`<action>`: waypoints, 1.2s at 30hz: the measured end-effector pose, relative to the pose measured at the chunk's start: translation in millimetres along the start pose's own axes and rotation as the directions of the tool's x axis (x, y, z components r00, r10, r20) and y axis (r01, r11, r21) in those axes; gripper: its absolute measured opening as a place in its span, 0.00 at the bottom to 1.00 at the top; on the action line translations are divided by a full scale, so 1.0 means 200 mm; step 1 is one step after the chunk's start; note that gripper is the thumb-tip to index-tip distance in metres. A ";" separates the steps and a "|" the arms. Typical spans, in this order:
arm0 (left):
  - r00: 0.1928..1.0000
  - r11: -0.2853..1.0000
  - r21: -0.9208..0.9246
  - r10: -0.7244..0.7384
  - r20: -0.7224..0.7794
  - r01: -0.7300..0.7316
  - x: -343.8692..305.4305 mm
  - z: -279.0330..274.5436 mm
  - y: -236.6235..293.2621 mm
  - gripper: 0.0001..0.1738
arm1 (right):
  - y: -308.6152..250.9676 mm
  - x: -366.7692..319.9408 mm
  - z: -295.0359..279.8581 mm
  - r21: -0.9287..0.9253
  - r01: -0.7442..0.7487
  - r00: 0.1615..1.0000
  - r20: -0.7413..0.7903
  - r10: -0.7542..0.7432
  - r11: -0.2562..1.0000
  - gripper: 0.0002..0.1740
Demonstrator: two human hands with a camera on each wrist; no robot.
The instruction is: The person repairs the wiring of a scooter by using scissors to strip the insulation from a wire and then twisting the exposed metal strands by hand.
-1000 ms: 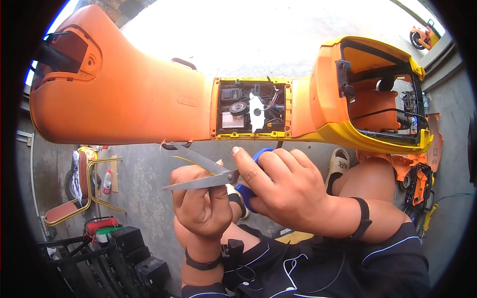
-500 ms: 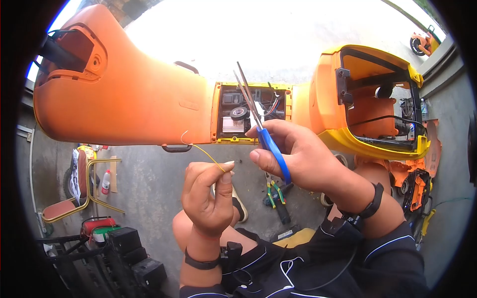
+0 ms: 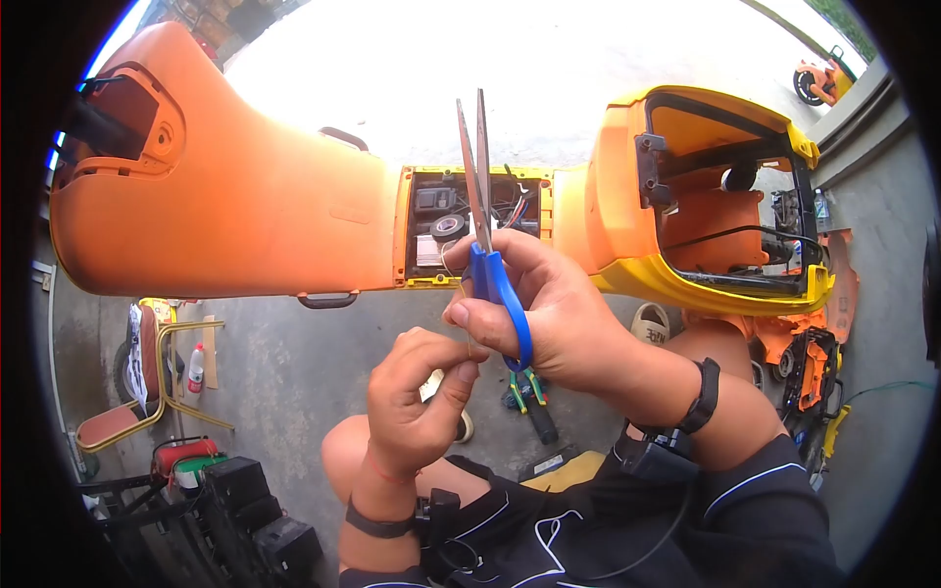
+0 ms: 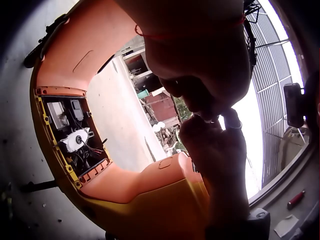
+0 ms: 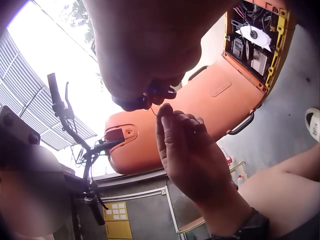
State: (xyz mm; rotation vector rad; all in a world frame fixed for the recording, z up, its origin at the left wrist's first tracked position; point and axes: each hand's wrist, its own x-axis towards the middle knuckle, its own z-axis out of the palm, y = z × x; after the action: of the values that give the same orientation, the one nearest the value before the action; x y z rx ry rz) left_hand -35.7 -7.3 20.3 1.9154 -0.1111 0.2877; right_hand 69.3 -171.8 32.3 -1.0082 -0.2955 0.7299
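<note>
My right hand (image 3: 564, 314) grips blue-handled scissors (image 3: 520, 323), their blades pointing up and slightly parted. Just below, my left hand (image 3: 417, 392) pinches a thin yellow wire (image 5: 154, 110) between thumb and fingertips. The wire runs up past the right thumb, and its pale upper end curls beside the scissors. Both hands are close together in front of the orange-and-yellow vehicle body (image 3: 265, 216). Behind the scissors is its uncovered compartment, with a roll of black tape (image 3: 449, 228), loose wires and a white part (image 4: 77, 140). In the left wrist view both hands are dark silhouettes.
Pliers with green-and-yellow handles (image 3: 529, 392) lie on the floor below the right hand. To the left are a bottle (image 3: 196, 367), a folding chair (image 3: 108, 428) and black boxes (image 3: 245, 490). Orange body panels (image 3: 784, 338) lie at the right.
The scissors have swung from lying across the left hand, blades wide, to pointing up, blades nearly together. The right hand has then moved left and down to the wire above the left hand.
</note>
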 end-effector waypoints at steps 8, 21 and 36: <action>0.993 0.978 -0.174 -0.119 -0.016 0.114 -0.01 0.00 0.00 0.04 | -0.08 0.02 -0.05 -0.073 0.042 0.999 -0.032 -0.044 0.996 0.24; 0.915 0.903 -0.175 -0.362 0.178 0.391 0.02 -0.01 -0.02 0.12 | -0.08 0.05 -0.08 -0.121 0.057 0.992 -0.107 -0.070 0.991 0.27; 0.990 0.983 0.128 -0.121 -0.075 0.130 0.07 0.02 -0.06 0.15 | 0.01 0.07 -0.07 -0.155 -0.058 0.995 -0.092 0.044 0.986 0.25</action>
State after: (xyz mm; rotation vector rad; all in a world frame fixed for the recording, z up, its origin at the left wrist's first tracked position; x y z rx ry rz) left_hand -18.7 -6.3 10.4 2.0323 0.0752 0.2791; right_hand 85.8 -171.4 21.2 -1.1986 -0.2540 0.7147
